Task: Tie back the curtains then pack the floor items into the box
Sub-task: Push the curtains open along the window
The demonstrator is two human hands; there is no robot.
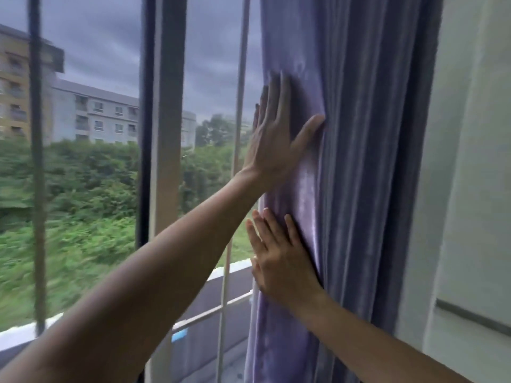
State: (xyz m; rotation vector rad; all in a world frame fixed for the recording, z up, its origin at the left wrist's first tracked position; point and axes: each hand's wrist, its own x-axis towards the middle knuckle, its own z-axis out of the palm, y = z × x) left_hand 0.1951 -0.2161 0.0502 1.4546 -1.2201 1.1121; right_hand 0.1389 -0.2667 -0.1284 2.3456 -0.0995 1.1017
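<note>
Curtain (pixel 359 161) bunched at 3 o'clock against wall (pixel 470 161); no gap visible there. Window frame (pixel 166 134) and thin bars (pixel 240 92) block 9–12 o'clock. Both hands (pixel 276 139) flat on curtain's left edge.

curtain (pixel 359 189) cut off by the top and bottom edges, so rod, hem and any tieback out of frame; its left edge partly covered by both hands; left hand (pixel 272 136) palm hidden against the fabric, far fingers overlapping and soft; right hand (pixel 279 261) thumb tucked out of sight in a fold; both forearms run off the bottom edge, elbows not visible; shrubs (pixel 83 189) outside smeared by motion blur; window frame (pixel 163 134) blurred, cropped top and bottom; small blue patch (pixel 179 335) low by the frame too blurred to identify; floor not visible
</note>
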